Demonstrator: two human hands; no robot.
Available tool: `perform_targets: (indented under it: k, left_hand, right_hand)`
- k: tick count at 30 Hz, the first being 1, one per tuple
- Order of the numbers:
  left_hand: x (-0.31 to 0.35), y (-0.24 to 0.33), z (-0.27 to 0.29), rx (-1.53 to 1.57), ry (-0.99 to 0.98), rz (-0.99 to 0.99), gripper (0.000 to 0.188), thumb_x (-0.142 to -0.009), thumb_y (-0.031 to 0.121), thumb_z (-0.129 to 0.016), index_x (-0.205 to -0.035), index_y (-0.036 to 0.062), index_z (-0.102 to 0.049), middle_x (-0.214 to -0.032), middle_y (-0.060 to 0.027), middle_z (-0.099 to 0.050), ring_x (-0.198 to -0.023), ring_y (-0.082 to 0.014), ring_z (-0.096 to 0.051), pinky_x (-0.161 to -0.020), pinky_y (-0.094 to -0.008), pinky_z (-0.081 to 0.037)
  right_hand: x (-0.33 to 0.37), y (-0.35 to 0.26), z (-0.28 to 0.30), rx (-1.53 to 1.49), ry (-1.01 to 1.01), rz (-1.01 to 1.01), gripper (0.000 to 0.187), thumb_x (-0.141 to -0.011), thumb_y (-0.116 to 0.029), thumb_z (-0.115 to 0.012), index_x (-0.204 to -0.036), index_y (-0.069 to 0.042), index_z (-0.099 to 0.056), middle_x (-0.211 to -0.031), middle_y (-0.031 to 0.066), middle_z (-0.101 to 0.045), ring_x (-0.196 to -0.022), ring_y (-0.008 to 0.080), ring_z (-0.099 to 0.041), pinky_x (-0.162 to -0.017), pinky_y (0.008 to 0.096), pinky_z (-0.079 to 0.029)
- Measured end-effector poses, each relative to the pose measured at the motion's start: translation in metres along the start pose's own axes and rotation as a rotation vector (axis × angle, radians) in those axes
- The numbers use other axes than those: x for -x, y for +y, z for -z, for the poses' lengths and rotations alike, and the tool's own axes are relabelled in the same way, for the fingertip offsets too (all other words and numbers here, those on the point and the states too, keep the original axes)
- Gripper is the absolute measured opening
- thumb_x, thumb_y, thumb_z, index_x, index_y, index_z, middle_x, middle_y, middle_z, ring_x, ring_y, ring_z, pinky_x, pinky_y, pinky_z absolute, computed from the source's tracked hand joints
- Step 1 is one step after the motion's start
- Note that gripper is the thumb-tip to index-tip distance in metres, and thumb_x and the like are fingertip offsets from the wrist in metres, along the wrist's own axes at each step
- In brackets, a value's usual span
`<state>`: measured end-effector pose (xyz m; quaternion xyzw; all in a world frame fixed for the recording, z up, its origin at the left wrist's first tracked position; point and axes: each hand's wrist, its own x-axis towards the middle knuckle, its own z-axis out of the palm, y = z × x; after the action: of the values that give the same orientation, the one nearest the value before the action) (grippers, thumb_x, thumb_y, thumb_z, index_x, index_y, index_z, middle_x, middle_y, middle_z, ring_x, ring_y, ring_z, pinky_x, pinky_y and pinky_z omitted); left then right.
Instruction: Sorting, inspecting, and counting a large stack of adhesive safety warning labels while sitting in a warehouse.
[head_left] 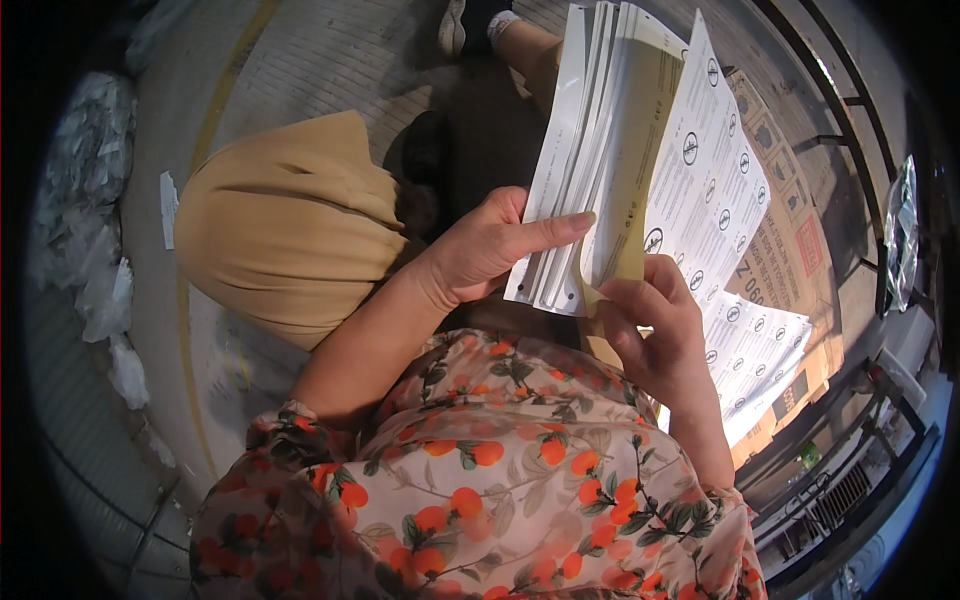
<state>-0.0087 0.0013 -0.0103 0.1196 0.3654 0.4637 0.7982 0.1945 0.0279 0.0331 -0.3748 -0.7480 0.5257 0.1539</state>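
Note:
My left hand [485, 245] is closed around the lower left edge of a stack of white printed sheets [565, 140], its thumb lying across the front. My right hand [662, 318] pinches the lower corner of a yellowish printed sheet [640, 135] at the stack's right side. That corner is bent toward me. Just right of the stack stands a tilted white sheet with round symbols [715, 165]. A fanned pile of similar sheets [755, 350] lies beyond my right hand, over brown printed cardboard [785, 240].
Tan gathered cloth [290, 220] bulges beside my left forearm. Clear plastic bags [90, 220] are heaped at the far left, past a yellow floor line [207, 135]. Dark metal rails [850, 95] run along the right, with a clear plastic wrapper [900, 235] there. A shoe [453, 28] shows at the top.

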Motion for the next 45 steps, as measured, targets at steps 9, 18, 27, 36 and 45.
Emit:
perform_targets:
  k: [9,18,27,36,45]
  left_hand:
    - [-0.002,0.001,0.005,-0.131,0.038,0.009,0.033,-0.078,0.007,-0.068,-0.109,-0.0026,-0.059,-0.097,-0.0085,-0.065,-0.085,-0.0140,-0.064,-0.077,-0.0270,-0.051]
    - [-0.012,-0.004,-0.017,-0.519,0.159,-0.201,0.040,-0.069,0.001,-0.075,-0.105,-0.0026,-0.060,-0.095,-0.0071,-0.065,-0.084,-0.0115,-0.062,-0.076,-0.0259,-0.051]
    - [-0.014,-0.011,-0.007,-0.425,0.145,-0.182,0.033,-0.076,0.002,-0.070,-0.107,-0.0023,-0.060,-0.096,-0.0065,-0.065,-0.086,-0.0111,-0.062,-0.077,-0.0259,-0.050]
    - [-0.014,-0.004,-0.007,-0.052,0.044,-0.020,0.028,-0.081,0.011,-0.068,-0.104,-0.0018,-0.062,-0.097,-0.0075,-0.066,-0.085,-0.0113,-0.062,-0.075,-0.0254,-0.051]
    - [-0.015,-0.007,-0.008,-0.053,0.034,-0.030,0.027,-0.079,0.011,-0.070,-0.103,-0.0014,-0.063,-0.094,-0.0090,-0.066,-0.082,-0.0135,-0.065,-0.073,-0.0274,-0.054]
  right_hand:
    - [0.017,0.016,-0.006,-0.754,0.182,-0.420,0.018,-0.087,0.000,-0.047,-0.101,0.002,-0.057,-0.094,0.0035,-0.058,-0.083,0.0071,-0.053,-0.072,0.0217,-0.044]
    - [0.004,0.007,-0.009,-0.333,0.223,-0.124,0.032,-0.082,-0.001,-0.060,-0.108,0.002,-0.042,-0.101,0.0145,-0.057,-0.077,0.0132,-0.059,-0.061,0.0244,-0.048]
    - [-0.019,0.013,0.013,-0.012,0.104,-0.010,0.042,-0.065,0.014,-0.032,-0.092,0.001,-0.061,-0.079,0.0093,-0.057,-0.069,0.0144,-0.058,-0.064,0.0239,-0.046]
    - [-0.019,0.004,0.006,0.225,0.109,0.010,0.050,-0.056,-0.024,-0.086,-0.088,-0.002,-0.054,-0.081,0.0070,-0.053,-0.070,0.0194,-0.058,-0.059,0.0295,-0.048]
    - [-0.014,0.011,0.014,0.149,0.069,0.000,0.041,-0.061,-0.018,-0.083,-0.090,-0.005,-0.056,-0.084,0.0081,-0.054,-0.068,0.0243,-0.058,-0.060,0.0325,-0.049]
